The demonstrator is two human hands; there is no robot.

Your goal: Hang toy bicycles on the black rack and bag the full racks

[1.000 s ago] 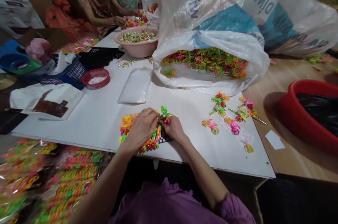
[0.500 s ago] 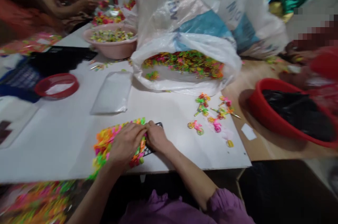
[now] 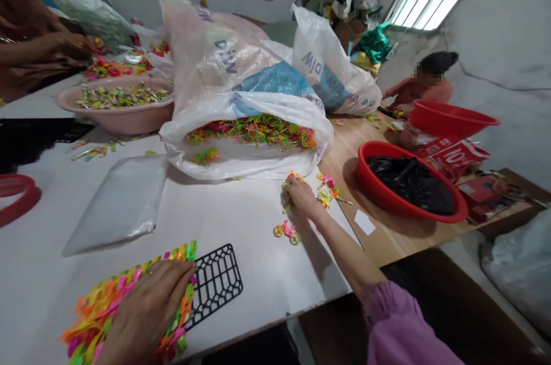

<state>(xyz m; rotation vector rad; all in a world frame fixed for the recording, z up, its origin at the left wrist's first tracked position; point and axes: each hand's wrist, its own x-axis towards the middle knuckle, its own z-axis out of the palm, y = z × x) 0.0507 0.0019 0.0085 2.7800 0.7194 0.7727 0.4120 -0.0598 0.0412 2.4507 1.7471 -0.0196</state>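
Observation:
My left hand (image 3: 146, 313) sits at the lower left, closed around a long bunch of neon plastic pieces (image 3: 107, 310) in orange, pink, yellow and green. A black plastic lattice grid (image 3: 215, 284) lies on the white board (image 3: 241, 233) just right of that hand, touching the bunch. My right hand (image 3: 301, 195) is stretched forward, its fingers pinching a small neon plastic piece (image 3: 293, 177) among loose toys. A small plastic toy bicycle (image 3: 287, 232) lies just below that hand.
A large plastic sack (image 3: 241, 107) full of neon pieces stands at the board's far edge. Beside it are a pink basin (image 3: 116, 118) of pieces and a flat plastic packet (image 3: 120, 204). A red basin (image 3: 408, 187) holds a black bag. Two co-workers sit further off.
My right hand has left the black grid and reached forward to the loose toys. My left hand has drawn the bunch towards the lower left, uncovering the grid. The view has tilted up.

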